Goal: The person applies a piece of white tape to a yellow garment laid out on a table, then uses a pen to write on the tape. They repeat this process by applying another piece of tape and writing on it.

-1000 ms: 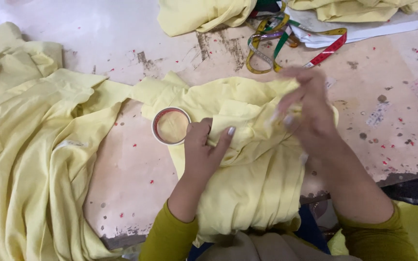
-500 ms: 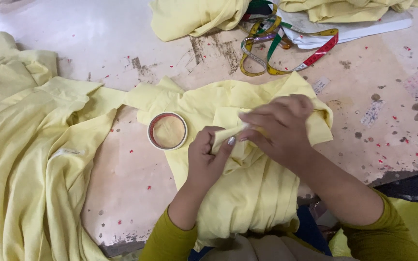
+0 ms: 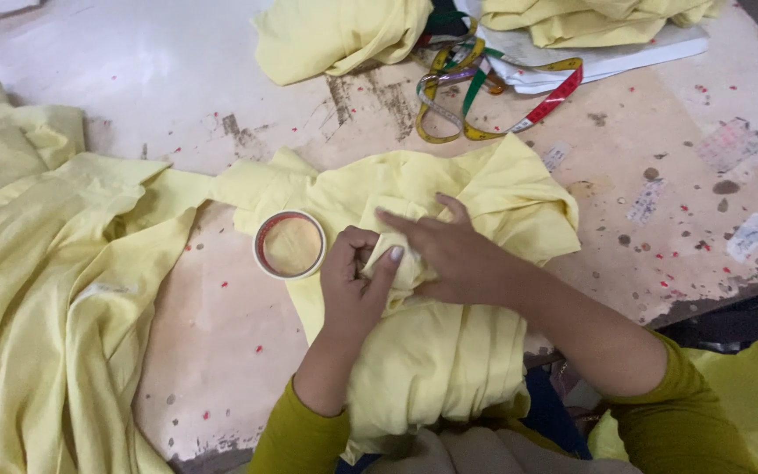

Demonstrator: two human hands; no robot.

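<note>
A pale yellow garment (image 3: 449,351) lies bunched on the worn table (image 3: 221,369) and hangs over its near edge into my lap. My left hand (image 3: 353,281) pinches a small fold of this garment between thumb and fingers. My right hand (image 3: 454,254) rests on the same fold from the right, index finger stretched out to the left, pressing the cloth. A roll of clear tape (image 3: 289,245) with a red rim sits on the table just left of my left hand, touching the garment's edge.
A large heap of the same yellow cloth (image 3: 37,290) covers the table's left side. More yellow pieces (image 3: 335,35) lie at the far edge, beside a coiled measuring tape (image 3: 484,88) and white sheets (image 3: 607,57). Yellow cloth (image 3: 756,395) sits low right, below the table.
My right hand has come down and leftward from the garment's right side to meet my left hand. Both now hold a small fold at the garment's middle.
</note>
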